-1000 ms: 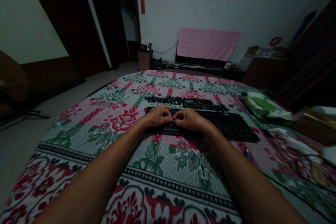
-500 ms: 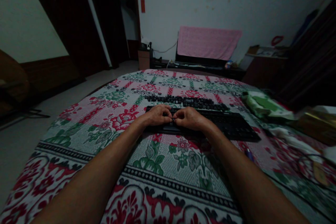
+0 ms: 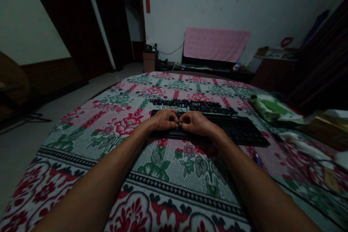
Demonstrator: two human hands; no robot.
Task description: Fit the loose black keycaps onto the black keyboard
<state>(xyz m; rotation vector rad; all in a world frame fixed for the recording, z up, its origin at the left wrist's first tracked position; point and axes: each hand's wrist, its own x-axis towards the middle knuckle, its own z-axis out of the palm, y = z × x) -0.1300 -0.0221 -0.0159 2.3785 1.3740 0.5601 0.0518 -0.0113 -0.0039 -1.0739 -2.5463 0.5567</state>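
A black keyboard [image 3: 248,132] lies across the flowered tablecloth in front of me. Over its left half, my left hand [image 3: 164,119] is closed in a pinch, thumb against fingertips. Facing it, my right hand [image 3: 196,122] is pinched too, and the fingertips of both hands almost meet low over the keys. Something small and dark shows between them, too small to name for certain. Just beyond the keyboard, many loose black keycaps [image 3: 195,105] lie in a long uneven row. Both hands hide part of the keyboard.
On the right lie a green and white packet [image 3: 274,110], a golden-brown box [image 3: 328,128], a purple object [image 3: 257,159] and a dark cable [image 3: 301,190]. The patterned tablecloth [image 3: 108,148] covers the table. A pink towel [image 3: 216,43] hangs by the far wall.
My hands stay in nearly the same place over the keyboard. Only the right fingertips shift very slightly; the keyboard and loose keycaps have not moved.
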